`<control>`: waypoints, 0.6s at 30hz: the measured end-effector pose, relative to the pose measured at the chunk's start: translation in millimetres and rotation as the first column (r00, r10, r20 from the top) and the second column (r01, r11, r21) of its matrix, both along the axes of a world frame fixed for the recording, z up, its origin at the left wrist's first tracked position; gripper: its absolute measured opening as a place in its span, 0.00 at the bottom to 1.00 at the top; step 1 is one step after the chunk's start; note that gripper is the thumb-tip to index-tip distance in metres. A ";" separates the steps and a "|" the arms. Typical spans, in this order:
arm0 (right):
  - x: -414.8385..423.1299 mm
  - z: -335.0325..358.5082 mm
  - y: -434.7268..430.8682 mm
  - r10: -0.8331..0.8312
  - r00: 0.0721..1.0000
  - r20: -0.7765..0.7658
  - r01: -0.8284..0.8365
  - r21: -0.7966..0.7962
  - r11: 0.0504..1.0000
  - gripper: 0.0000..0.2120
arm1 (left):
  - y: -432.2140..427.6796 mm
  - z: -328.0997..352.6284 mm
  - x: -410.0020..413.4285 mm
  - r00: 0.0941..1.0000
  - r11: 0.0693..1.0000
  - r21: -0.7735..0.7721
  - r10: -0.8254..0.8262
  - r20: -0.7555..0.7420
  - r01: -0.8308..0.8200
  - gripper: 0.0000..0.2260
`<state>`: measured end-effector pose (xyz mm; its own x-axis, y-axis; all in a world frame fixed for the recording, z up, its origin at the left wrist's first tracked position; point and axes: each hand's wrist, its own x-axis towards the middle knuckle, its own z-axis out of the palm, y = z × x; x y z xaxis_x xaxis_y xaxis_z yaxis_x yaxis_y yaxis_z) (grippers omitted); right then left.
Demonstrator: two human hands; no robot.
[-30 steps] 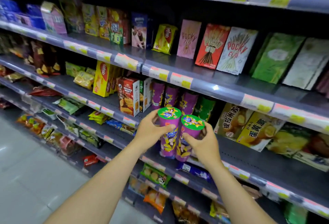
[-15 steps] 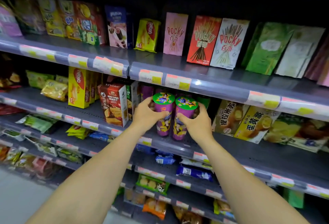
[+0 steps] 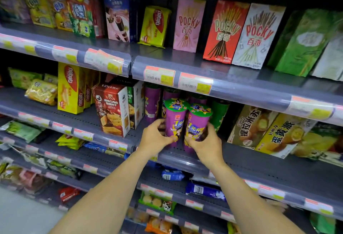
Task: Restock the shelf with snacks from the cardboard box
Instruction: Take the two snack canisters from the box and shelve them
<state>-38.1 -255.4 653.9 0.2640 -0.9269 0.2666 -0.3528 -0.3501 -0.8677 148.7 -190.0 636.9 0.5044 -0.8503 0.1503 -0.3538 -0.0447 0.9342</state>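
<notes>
Grip: left hand (image 3: 156,138) curled round left purple cup (image 3: 175,120), right hand (image 3: 207,145) round right purple cup (image 3: 199,122); both upright, touching, at shelf (image 3: 259,160) front edge; stocked row (image 3: 152,102) directly behind.

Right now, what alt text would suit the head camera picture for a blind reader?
A person's left hand and right hand each grip a purple, green-lidded snack cup, the left cup and right cup side by side at the front of a grey shelf. More purple cups stand behind, and Pocky boxes line the shelf above.
</notes>
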 end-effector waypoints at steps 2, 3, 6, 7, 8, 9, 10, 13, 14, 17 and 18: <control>2.7 -0.7 -8.9 -0.013 1.000 0.007 0.013 -0.012 1.000 0.32 | -7.2 2.8 4.7 1.000 1.000 -0.001 0.021 0.010 -0.020 0.32; 4.1 0.0 -13.8 -0.022 1.000 0.007 0.022 -0.016 1.000 0.32 | -10.4 4.7 8.5 0.999 1.000 -0.002 0.028 0.018 -0.028 0.31; 6.5 -2.1 -24.9 -0.024 1.000 -0.017 0.024 -0.017 1.000 0.31 | -17.2 4.6 20.6 0.998 0.998 0.000 0.062 0.020 -0.062 0.31; 6.3 -3.8 -25.9 -0.016 1.000 -0.027 0.016 -0.013 1.000 0.31 | -18.6 1.9 23.1 0.997 0.997 0.006 0.073 0.022 -0.073 0.31; 6.3 -5.6 -26.4 -0.011 1.000 -0.029 0.011 -0.010 1.000 0.31 | -19.2 -1.2 24.2 0.996 0.997 0.011 0.079 0.031 -0.079 0.31; 6.1 -7.5 -26.8 -0.009 1.000 -0.026 0.009 -0.008 1.000 0.31 | -19.5 -4.5 24.4 0.995 0.996 0.015 0.084 0.044 -0.085 0.33; 5.9 -8.9 -27.1 -0.008 1.000 -0.022 0.008 -0.003 1.000 0.31 | -19.9 -6.6 23.2 0.994 0.996 0.018 0.090 0.058 -0.091 0.35; 3.7 -11.4 -26.3 -0.011 0.999 -0.039 0.011 0.008 1.000 0.34 | -17.3 -3.9 16.6 0.992 0.994 0.015 0.111 0.055 -0.112 0.42; 2.2 -12.5 -24.8 -0.017 0.999 -0.039 0.017 0.012 1.000 0.36 | -14.7 -0.6 13.7 0.991 0.992 0.007 0.124 0.048 -0.125 0.42; -6.4 -13.0 -14.1 -0.040 0.999 -0.018 0.041 0.044 0.998 0.39 | -1.4 6.6 5.2 0.981 0.981 0.013 0.191 0.024 -0.192 0.40; -10.6 -11.8 -8.4 -0.052 0.999 -0.017 0.052 0.061 0.997 0.39 | 4.7 8.7 1.5 0.977 0.977 0.026 0.212 0.025 -0.213 0.39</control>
<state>-48.7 -263.7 642.1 0.2187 -0.9539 0.2053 -0.3827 -0.2774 -0.8812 150.3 -185.3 645.6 0.6709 -0.7280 0.1409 -0.3540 -0.1474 0.9236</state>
